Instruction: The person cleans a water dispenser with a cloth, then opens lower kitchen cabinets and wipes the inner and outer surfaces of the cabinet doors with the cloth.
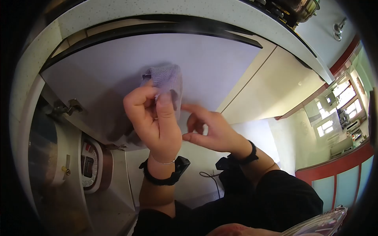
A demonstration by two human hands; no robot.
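Note:
My left hand [151,118] is raised in the middle of the view, fingers and thumb closed on a greyish-purple cloth [165,76]. The cloth is bunched above the fingertips, in front of the pale inner face of a cabinet door [212,59]; I cannot tell whether it touches the door. Just to the right is my right hand [208,128], with thumb and index finger apart and the other fingers curled. Its index fingertip reaches the lower edge of the cloth, and whether it touches is unclear. A black band is on each wrist.
The cabinet door stands open on a metal hinge [71,107]. At the lower left, inside the cabinet, is an appliance with a button panel [89,165]. Above runs a speckled countertop [130,10], with a pot [297,8] on the stove at upper right. A dark cable [212,177] lies below.

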